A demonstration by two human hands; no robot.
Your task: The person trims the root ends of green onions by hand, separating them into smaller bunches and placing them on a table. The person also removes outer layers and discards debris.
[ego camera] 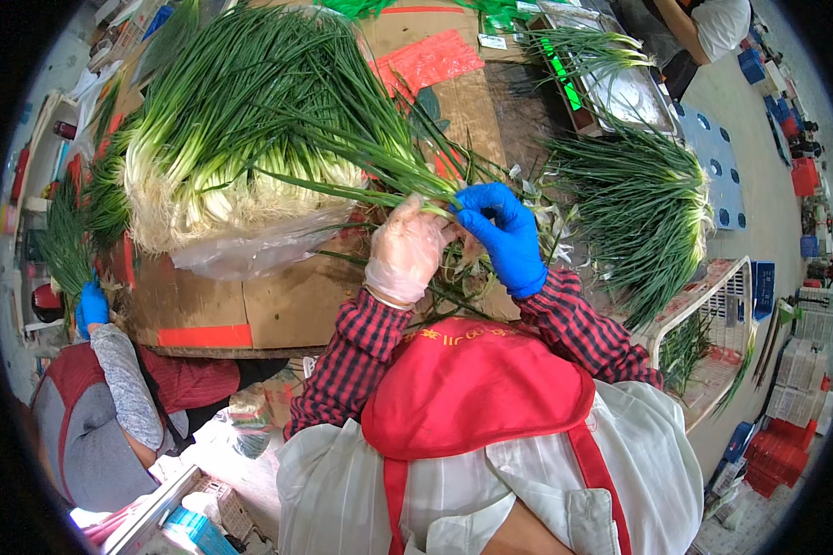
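Note:
My left hand [406, 250], in a clear plastic glove, is closed around a few green onions [402, 163] near their lower ends. Against it, my right hand [501, 236], in a blue glove, pinches the same stalks between thumb and fingers. Their long leaves point up and left, over a large heap of green onions [250, 104] with white bulbs and stringy roots. Under both hands lie loose leaves and peeled scraps [555, 222]. Another pile of green onions [638, 208] rests on the right, bulbs facing right. The ends of the held stalks are partly hidden by my fingers.
Cardboard with red tape [205, 336] covers the table. A metal tray [628, 97] with some green onions stands at the back right. A white plastic basket [718, 305] holds greens at the right. A co-worker's blue-gloved hand [92, 309] holds greens at far left; another person is at upper right.

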